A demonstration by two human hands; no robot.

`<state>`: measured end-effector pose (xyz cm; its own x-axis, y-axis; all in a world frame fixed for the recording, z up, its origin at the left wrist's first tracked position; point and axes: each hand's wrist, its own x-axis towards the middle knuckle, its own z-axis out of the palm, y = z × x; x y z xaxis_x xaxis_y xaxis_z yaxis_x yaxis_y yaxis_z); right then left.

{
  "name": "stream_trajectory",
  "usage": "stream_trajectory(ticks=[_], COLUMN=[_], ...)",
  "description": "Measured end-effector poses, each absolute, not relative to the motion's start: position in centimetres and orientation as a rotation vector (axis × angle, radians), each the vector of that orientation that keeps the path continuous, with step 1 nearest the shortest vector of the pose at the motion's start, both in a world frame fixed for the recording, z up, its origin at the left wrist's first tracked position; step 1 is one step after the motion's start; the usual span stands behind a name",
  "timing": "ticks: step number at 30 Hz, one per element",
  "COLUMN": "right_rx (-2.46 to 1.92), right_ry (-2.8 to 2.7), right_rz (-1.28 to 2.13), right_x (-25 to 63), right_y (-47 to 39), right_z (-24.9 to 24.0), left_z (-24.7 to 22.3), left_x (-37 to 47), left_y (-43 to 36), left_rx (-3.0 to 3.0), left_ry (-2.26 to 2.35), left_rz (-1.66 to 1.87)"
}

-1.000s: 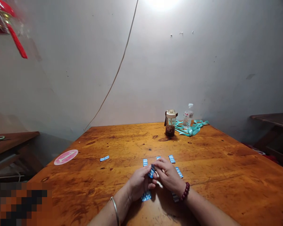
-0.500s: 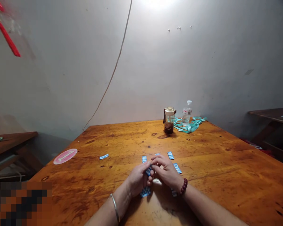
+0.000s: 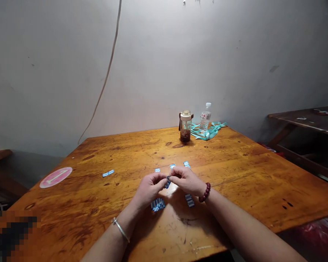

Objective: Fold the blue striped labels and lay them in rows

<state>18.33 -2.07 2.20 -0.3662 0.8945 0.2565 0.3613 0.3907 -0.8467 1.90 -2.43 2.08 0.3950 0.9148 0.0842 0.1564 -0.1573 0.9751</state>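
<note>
Over the near middle of the table, my left hand [image 3: 149, 189] and my right hand [image 3: 189, 180] meet, thumbs and fingers pinching a small blue-and-white card [image 3: 167, 182] between them. It is tilted, and the fingers cover part of it. Below my left hand lies a spread pile of similar cards [image 3: 158, 205]. Under my right wrist is a short overlapping row of cards [image 3: 189, 201]. Beyond the hands sit a card group [image 3: 186, 165], a card [image 3: 172, 166] and another partly hidden card [image 3: 157, 170]. The print is too small to read.
A wooden table [image 3: 136, 149] carries a blue-and-white strip [image 3: 108, 173] and a pink oval marker [image 3: 56, 177] at left. Toward the back stand a brown-strapped drink bottle [image 3: 185, 127] and a water bottle [image 3: 205, 118] by turquoise ribbon [image 3: 210, 133]. Another table [image 3: 311, 115] is at right.
The camera view has shifted right and down. My left hand has turned from cupping cards to a fingertip pinch, with the card now between both hands' fingertips.
</note>
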Motion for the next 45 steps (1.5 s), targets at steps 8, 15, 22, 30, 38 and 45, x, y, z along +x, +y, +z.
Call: stream_trajectory(ticks=[8,15,22,30,38,45], right_rx=[-1.289,-1.540,-1.406,-1.354,-1.337,-1.291], right_ry=[-2.464,-2.699,-2.338,-2.053,-1.974,-1.944], right_rz=[0.616,0.418,0.643,0.587,0.644,0.679], right_x=[22.4,22.6,19.9,15.6,16.6,16.7], right_y=[-3.3,-5.0,-3.7,-2.1,-2.1,-2.2], right_z=[4.0,1.7,3.5,2.0,0.5,0.4], left_z=[1.7,1.2,0.7,1.2,1.4,1.4], left_x=[1.0,1.1,1.3,1.8,1.9,1.8], left_y=[-1.5,-1.3,-1.4,-1.9,-2.2,-2.2], left_rx=[1.440,1.330,1.138,1.072,1.080,1.215], left_ry=[1.074,1.068,1.051,0.968,0.930,0.901], left_rz=[1.032,1.107,1.130,1.024,0.916,0.903])
